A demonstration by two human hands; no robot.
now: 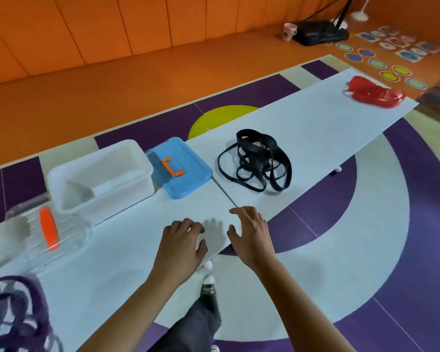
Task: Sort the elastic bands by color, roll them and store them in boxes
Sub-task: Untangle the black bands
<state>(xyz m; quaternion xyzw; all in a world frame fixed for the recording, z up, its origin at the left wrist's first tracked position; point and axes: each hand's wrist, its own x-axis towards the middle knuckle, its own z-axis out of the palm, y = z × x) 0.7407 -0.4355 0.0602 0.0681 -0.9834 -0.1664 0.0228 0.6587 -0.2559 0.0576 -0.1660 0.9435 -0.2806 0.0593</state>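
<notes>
Head view: 2 hands are over the near edge of the white table, and both hold nothing. The left hand has its fingers loosely curled with the tips pointing down. The right hand has its fingers spread and relaxed. I cannot tell whether any fingertip touches the table.

There are 3 piles of bands, 1 open white box, 1 blue lid and 1 blurred clear container.

The black bands lie just right of the blue lid, beyond the fingertips and apart from them. The red bands lie far right of the lid, at the table's end. The purple bands lie well left of the lid and nearer the person. The white box touches the lid's left side, and the clear container is further left.
</notes>
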